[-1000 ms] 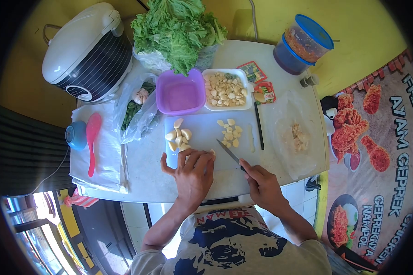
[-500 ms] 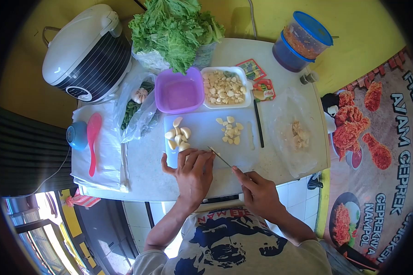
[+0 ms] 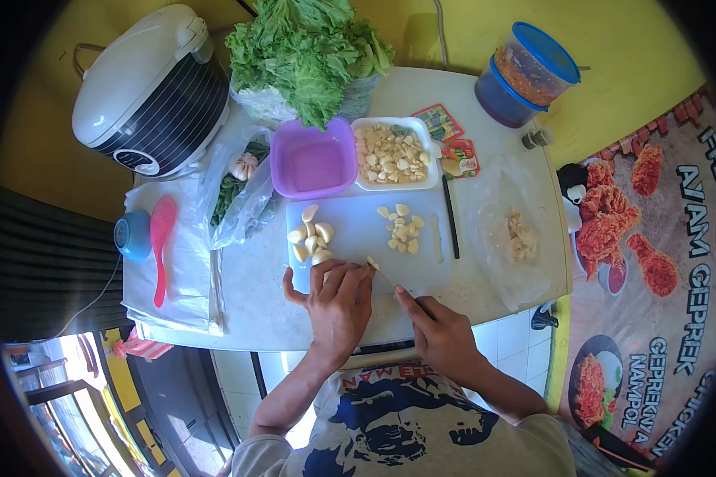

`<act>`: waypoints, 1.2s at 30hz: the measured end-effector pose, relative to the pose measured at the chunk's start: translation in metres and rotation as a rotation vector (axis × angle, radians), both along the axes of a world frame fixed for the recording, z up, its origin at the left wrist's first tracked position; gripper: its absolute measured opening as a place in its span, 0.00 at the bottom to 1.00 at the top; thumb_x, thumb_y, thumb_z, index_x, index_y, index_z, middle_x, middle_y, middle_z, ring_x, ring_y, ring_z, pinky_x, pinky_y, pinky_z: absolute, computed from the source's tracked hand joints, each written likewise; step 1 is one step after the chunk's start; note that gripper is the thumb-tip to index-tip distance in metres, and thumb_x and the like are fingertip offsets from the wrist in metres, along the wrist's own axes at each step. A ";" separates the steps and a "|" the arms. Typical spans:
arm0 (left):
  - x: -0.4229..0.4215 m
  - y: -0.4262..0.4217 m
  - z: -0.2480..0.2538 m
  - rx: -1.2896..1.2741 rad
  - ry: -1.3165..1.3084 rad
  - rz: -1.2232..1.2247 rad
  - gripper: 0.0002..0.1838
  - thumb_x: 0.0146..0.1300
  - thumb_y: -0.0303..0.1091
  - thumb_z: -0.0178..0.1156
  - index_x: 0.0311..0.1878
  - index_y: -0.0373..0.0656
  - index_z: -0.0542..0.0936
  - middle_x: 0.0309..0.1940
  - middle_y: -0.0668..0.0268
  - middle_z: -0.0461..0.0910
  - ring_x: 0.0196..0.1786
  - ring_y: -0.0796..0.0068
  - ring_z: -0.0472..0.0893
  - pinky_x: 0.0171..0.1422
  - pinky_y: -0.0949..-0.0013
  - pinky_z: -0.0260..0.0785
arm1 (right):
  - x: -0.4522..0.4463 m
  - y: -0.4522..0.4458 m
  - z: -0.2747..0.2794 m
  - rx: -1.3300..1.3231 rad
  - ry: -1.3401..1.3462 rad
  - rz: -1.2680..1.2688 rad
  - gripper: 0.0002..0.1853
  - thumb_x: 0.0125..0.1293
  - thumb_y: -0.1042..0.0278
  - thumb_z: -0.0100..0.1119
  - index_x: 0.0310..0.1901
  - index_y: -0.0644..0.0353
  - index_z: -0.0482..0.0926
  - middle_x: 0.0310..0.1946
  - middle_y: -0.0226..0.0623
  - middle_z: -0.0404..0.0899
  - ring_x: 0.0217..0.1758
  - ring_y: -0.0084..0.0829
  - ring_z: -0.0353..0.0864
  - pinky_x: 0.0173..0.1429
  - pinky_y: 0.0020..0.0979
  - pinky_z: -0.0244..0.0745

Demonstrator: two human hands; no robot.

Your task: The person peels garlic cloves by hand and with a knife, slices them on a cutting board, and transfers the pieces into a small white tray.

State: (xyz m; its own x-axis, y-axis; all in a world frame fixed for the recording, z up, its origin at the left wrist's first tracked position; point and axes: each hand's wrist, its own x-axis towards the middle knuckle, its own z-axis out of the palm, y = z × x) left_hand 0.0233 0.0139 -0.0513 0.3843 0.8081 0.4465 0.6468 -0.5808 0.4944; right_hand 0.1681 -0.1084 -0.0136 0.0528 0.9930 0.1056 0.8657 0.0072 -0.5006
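Note:
My left hand point(image 3: 340, 302) is closed, with its fingertips pressed down on a garlic clove that they mostly cover, near the front edge of the pale blue cutting board point(image 3: 350, 215). A small garlic piece point(image 3: 372, 261) shows just beyond those fingertips. In my right hand point(image 3: 445, 338) is a knife point(image 3: 385, 280), its thin blade pointing left to the fingertips and its handle hidden by the grip. Whole peeled cloves point(image 3: 310, 235) lie at the board's left. Cut garlic pieces point(image 3: 403, 229) are heaped toward its right.
Behind the board stand a purple tub point(image 3: 313, 159) and a white tray point(image 3: 392, 153) of garlic. A black stick point(image 3: 451, 216) lies right of the board, beside a plastic bag point(image 3: 517, 238) with peelings. Lettuce point(image 3: 306, 60), a rice cooker point(image 3: 151, 91) and lidded containers point(image 3: 527, 75) are farther back.
The knife has tilted and drawn slightly toward me, its blade now lower by my left fingertips. A small garlic piece now shows beyond them. My left hand has hardly moved.

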 end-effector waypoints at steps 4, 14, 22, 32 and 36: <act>-0.002 0.000 0.002 -0.014 0.005 -0.010 0.07 0.56 0.32 0.74 0.35 0.55 0.85 0.36 0.83 0.85 0.53 0.78 0.80 0.76 0.36 0.36 | 0.003 0.000 0.003 -0.023 0.016 0.021 0.38 0.58 0.81 0.61 0.73 0.56 0.70 0.37 0.36 0.77 0.32 0.33 0.81 0.32 0.33 0.80; 0.001 0.000 0.002 0.011 -0.005 0.009 0.06 0.57 0.32 0.74 0.36 0.55 0.86 0.34 0.80 0.85 0.52 0.77 0.80 0.75 0.36 0.39 | 0.017 -0.005 -0.009 -0.028 0.164 -0.064 0.33 0.65 0.81 0.58 0.74 0.52 0.70 0.36 0.38 0.78 0.26 0.38 0.81 0.32 0.37 0.80; -0.002 -0.001 -0.001 0.011 0.029 0.006 0.06 0.57 0.33 0.75 0.37 0.55 0.87 0.34 0.80 0.85 0.53 0.78 0.79 0.75 0.37 0.39 | 0.003 -0.011 -0.003 -0.008 0.195 -0.043 0.34 0.64 0.82 0.59 0.73 0.52 0.71 0.36 0.39 0.80 0.26 0.37 0.83 0.31 0.37 0.81; -0.004 -0.001 -0.001 0.009 0.010 -0.006 0.07 0.57 0.33 0.74 0.38 0.55 0.87 0.35 0.80 0.85 0.53 0.78 0.79 0.76 0.38 0.38 | 0.005 -0.011 -0.008 0.008 0.181 -0.045 0.34 0.64 0.82 0.60 0.73 0.52 0.71 0.36 0.39 0.81 0.27 0.36 0.83 0.32 0.36 0.81; -0.003 -0.002 0.002 0.011 0.006 -0.004 0.06 0.56 0.32 0.75 0.36 0.54 0.88 0.35 0.79 0.87 0.54 0.76 0.80 0.76 0.40 0.39 | 0.004 -0.011 -0.008 0.015 0.170 -0.044 0.34 0.64 0.82 0.59 0.73 0.52 0.71 0.37 0.39 0.81 0.28 0.36 0.83 0.34 0.36 0.81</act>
